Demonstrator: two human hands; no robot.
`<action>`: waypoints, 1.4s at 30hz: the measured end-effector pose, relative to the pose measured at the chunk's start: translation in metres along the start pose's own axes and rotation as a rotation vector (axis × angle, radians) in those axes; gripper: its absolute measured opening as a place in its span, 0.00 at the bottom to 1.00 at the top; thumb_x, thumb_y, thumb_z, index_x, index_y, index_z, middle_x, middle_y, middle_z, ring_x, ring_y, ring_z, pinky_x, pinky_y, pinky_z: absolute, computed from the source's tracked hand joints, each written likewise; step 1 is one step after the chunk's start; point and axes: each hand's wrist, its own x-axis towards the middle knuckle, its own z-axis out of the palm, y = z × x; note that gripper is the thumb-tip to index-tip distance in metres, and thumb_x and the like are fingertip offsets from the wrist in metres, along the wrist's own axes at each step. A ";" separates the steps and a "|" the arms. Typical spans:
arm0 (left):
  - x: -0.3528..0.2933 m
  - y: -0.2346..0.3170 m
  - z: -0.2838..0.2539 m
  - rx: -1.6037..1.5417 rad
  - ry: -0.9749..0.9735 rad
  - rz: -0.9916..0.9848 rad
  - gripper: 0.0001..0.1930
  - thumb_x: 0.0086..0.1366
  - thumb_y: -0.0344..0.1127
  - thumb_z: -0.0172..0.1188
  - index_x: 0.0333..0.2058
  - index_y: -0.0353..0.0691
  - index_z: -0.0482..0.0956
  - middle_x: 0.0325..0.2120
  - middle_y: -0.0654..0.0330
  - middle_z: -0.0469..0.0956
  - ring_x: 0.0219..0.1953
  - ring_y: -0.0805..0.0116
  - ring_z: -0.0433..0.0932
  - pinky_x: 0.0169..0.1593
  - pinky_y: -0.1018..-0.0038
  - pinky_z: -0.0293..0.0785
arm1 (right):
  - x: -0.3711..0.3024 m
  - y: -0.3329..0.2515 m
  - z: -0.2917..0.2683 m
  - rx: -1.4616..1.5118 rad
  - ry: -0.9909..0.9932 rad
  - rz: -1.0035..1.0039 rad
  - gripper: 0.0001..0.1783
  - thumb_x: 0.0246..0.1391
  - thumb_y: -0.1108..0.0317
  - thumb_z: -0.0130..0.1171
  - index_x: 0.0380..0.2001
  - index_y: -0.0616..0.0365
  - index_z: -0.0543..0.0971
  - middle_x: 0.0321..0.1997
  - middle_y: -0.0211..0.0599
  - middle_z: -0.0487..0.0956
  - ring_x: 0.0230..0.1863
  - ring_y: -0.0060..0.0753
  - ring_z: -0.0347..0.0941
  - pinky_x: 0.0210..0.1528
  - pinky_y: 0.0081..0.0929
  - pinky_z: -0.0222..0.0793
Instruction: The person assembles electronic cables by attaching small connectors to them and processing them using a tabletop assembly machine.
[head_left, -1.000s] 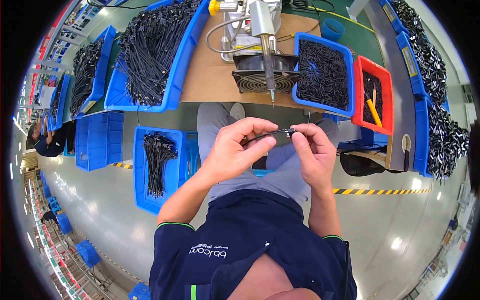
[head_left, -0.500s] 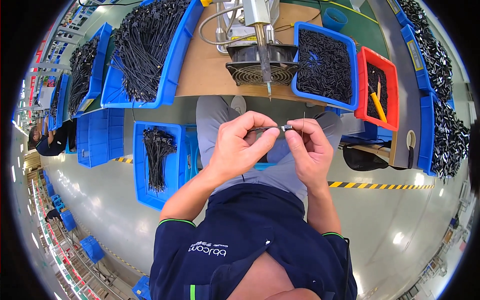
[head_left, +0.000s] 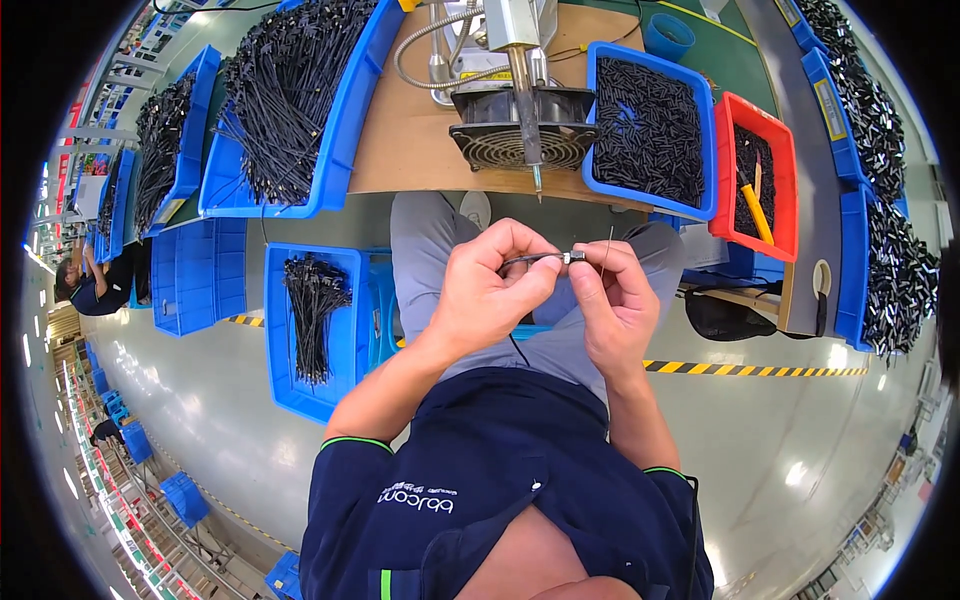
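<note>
My left hand [head_left: 498, 285] is closed, thumb and forefinger pinching a thin black cable [head_left: 516, 262] close to its small metallic end. That end meets a small black connector piece [head_left: 575, 257], which my right hand [head_left: 617, 305] pinches between thumb and forefinger. Whether the two are joined or only touching I cannot tell. A thin, straight wire [head_left: 609, 243] also sticks up from my right fingers. The cable's tail [head_left: 519, 350] hangs below my left hand. Both hands are above my lap, in front of the bench edge.
On the bench, a soldering-iron-like tool [head_left: 528, 110] points down before a black fan [head_left: 490, 148]. A blue bin of black cables [head_left: 336, 165] stands left. Right are a blue bin of small black tubes [head_left: 708, 140] and a red bin [head_left: 783, 190] with a yellow-handled tool [head_left: 757, 213]. A smaller cable bin [head_left: 283, 385] is lower left.
My left hand has shifted slightly right, and the cable bends more beside its fingers. The cable's tail now shows further below it. My right hand has barely moved.
</note>
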 end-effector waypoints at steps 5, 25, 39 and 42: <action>0.001 0.000 -0.005 -0.019 -0.009 -0.020 0.03 0.68 0.26 0.66 0.37 0.34 0.81 0.28 0.73 0.79 0.24 0.91 0.60 0.28 0.85 0.59 | 0.000 -0.001 0.002 -0.040 0.001 -0.013 0.09 0.67 0.80 0.60 0.49 0.66 0.81 0.48 0.33 0.76 0.40 0.16 0.73 0.42 0.16 0.71; 0.012 0.018 -0.017 0.204 0.060 0.104 0.04 0.64 0.28 0.68 0.36 0.34 0.83 0.28 0.70 0.84 0.22 0.91 0.61 0.25 0.84 0.60 | 0.024 -0.021 0.001 -0.662 -0.046 -0.475 0.09 0.55 0.80 0.68 0.38 0.62 0.80 0.46 0.44 0.83 0.42 0.41 0.79 0.43 0.32 0.78; 0.017 0.020 -0.020 0.230 0.093 0.111 0.05 0.64 0.28 0.69 0.36 0.33 0.83 0.23 0.72 0.80 0.22 0.90 0.62 0.25 0.83 0.60 | 0.025 -0.015 0.016 -0.583 -0.040 -0.428 0.09 0.53 0.81 0.66 0.35 0.65 0.76 0.50 0.51 0.84 0.43 0.44 0.82 0.45 0.34 0.81; 0.018 0.022 -0.022 0.269 0.068 0.100 0.04 0.66 0.26 0.67 0.39 0.34 0.84 0.29 0.70 0.83 0.25 0.92 0.64 0.28 0.87 0.59 | 0.029 -0.014 0.018 -0.589 -0.030 -0.439 0.09 0.53 0.81 0.66 0.35 0.65 0.76 0.49 0.50 0.84 0.42 0.43 0.83 0.44 0.34 0.81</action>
